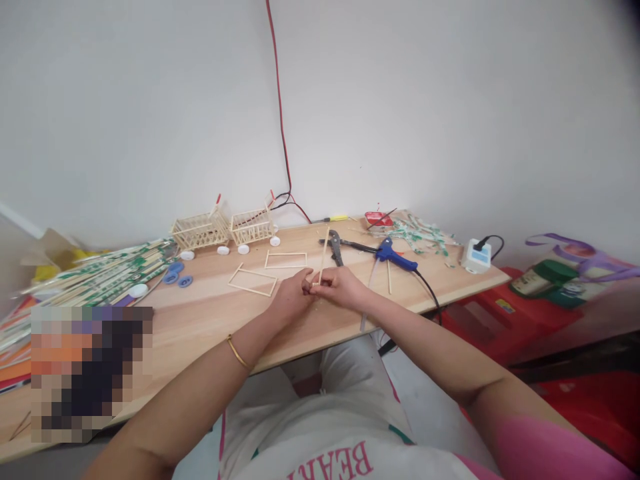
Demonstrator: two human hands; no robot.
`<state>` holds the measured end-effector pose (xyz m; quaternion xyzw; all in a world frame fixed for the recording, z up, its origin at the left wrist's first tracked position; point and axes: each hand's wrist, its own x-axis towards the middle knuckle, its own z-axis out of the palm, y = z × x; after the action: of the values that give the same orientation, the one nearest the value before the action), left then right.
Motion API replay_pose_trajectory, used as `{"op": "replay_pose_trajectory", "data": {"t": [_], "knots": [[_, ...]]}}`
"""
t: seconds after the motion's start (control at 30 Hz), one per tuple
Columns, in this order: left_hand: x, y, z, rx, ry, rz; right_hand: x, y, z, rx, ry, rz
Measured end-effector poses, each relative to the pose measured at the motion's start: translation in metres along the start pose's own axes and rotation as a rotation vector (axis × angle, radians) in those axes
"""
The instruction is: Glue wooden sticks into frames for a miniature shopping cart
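Note:
Above the front half of the table, my left hand (294,292) and my right hand (344,288) meet with their fingertips together. A thin wooden stick (325,252) rises, slightly tilted, from between the fingers; my right thumb and fingers pinch near its lower end. The left fingers are curled closed against the right ones, and what lies within them is hidden. Just left of the hands are two flat stick frames, one nearer (253,280) and one farther (286,261). Beyond the stick lie pliers (336,248), and a blue glue gun (397,256) rests to the right.
Two small stick-built carts (200,231) with white wheels stand at the back left. Bundled wrapped sticks (125,270) and blue discs (179,275) lie at left. Torn wrappers (425,233), a red container (379,220) and a white power adapter (476,256) sit at right.

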<state>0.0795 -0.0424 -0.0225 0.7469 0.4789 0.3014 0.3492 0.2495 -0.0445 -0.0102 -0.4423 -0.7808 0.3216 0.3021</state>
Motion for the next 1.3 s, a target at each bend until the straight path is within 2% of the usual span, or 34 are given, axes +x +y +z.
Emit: {"op": "replay_pose_trajectory", "data": {"t": [0.07, 0.2, 0.33, 0.43, 0.6, 0.77, 0.87, 0.97, 1.07, 1.3], "knots": [[0.002, -0.002, -0.004, -0.149, -0.078, -0.026, 0.002, -0.003, -0.005, 0.095, -0.031, 0.038], [0.001, -0.003, -0.015, -0.647, -0.230, -0.154, 0.006, -0.010, -0.015, 0.261, -0.055, 0.098], [-0.003, 0.000, -0.018, -0.868, -0.329, -0.267, 0.010, -0.008, -0.015, 0.336, -0.052, 0.146], [-0.006, 0.001, -0.014, -0.901, -0.346, -0.329, 0.010, -0.007, -0.010, 0.322, -0.037, 0.148], [-0.009, 0.003, -0.009, -0.843, -0.301, -0.388, 0.014, -0.012, -0.008, 0.248, -0.077, 0.160], [-0.011, 0.009, -0.015, -0.981, -0.279, -0.438, 0.019, -0.019, -0.012, 0.282, -0.147, 0.142], [-0.009, 0.008, -0.019, -1.114, -0.219, -0.433, 0.014, -0.024, -0.009, 0.281, -0.030, 0.069], [-0.007, 0.006, -0.021, -1.180, -0.160, -0.417, 0.005, -0.028, -0.002, 0.076, 0.114, -0.101], [-0.006, 0.005, -0.019, -1.192, -0.158, -0.393, 0.002, -0.029, 0.005, -0.131, 0.155, -0.237], [-0.009, 0.008, -0.017, -1.202, -0.192, -0.397, 0.004, -0.024, 0.009, -0.179, 0.171, -0.242]]}}
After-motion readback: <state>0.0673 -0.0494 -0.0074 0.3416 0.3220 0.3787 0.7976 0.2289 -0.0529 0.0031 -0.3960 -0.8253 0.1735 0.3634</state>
